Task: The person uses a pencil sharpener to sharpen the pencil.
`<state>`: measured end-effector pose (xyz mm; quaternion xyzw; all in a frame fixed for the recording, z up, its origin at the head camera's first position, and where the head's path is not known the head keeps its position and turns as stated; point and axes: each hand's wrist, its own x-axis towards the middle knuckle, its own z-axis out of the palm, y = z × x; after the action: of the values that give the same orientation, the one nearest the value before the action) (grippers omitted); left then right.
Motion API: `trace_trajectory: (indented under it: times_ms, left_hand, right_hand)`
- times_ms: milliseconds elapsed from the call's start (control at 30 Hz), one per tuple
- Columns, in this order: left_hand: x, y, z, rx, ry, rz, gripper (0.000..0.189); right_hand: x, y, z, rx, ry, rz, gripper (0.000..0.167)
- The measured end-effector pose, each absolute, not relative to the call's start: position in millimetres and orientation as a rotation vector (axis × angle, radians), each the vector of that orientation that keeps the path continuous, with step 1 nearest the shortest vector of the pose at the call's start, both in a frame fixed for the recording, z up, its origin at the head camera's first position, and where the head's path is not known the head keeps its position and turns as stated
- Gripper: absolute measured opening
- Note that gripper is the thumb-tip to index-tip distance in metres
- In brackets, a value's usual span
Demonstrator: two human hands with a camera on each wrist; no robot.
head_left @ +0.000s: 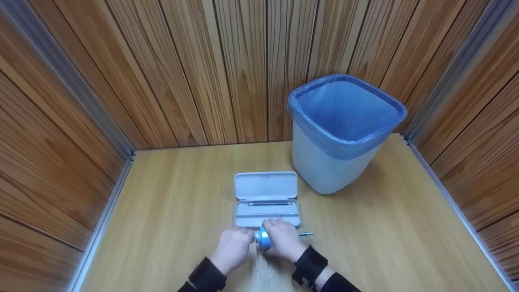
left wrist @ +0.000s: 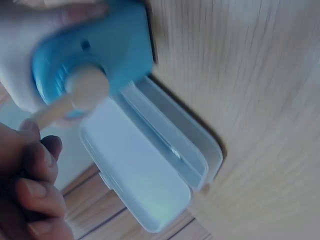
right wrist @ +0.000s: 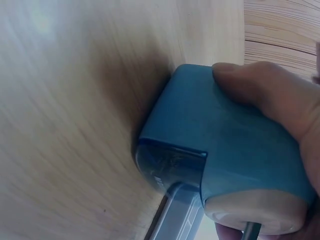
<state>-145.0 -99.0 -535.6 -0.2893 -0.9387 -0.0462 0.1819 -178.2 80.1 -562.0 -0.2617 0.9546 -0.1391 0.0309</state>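
Note:
A blue crank pencil sharpener (head_left: pixel 264 239) stands on the table just in front of an open white pencil case (head_left: pixel 266 185). My right hand (head_left: pixel 284 238) grips its body, thumb over the top in the right wrist view. A dark pencil (right wrist: pixel 251 230) sticks out of the sharpener's beige round front, towards the right in the head view. On the opposite side, my left hand (left wrist: pixel 37 192) pinches the beige crank (left wrist: pixel 56 111) with curled fingers. Another pencil (head_left: pixel 267 204) lies in the case's back compartment.
A whitish waste bin (head_left: pixel 330 168) with a blue liner (head_left: pixel 312 107) stands at the back right, beyond the case. Wood-panelled walls (head_left: pixel 243 73) enclose the table (head_left: pixel 174 202) at the back and both sides, with metal edging (head_left: pixel 101 223) along the borders.

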Motion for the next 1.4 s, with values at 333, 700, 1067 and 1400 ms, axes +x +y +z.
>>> trace_trajectory:
  times_ms: [333, 700, 1067, 1400]
  left_hand:
    - [-121.2, -100.6, -565.9, -0.973, -2.751, -0.183, 0.014]
    - [-164.0, -96.9, -580.8, -0.839, -3.16, -0.303, 0.011]
    - [-198.0, -93.9, -569.2, -0.66, -3.155, -0.192, 0.01]
    - [-185.8, -91.0, -532.2, -0.693, -2.975, -0.075, 0.002]
  right_hand:
    - [-178.4, 77.8, -558.2, -0.753, 2.891, -0.385, 0.06]
    - [-179.9, 80.0, -556.8, -0.849, 2.932, -0.37, 0.055]
    - [-179.6, 79.9, -560.0, -0.919, 2.96, -0.343, 0.056]
    - [-179.2, 79.5, -559.0, -0.793, 2.897, -0.41, 0.062]
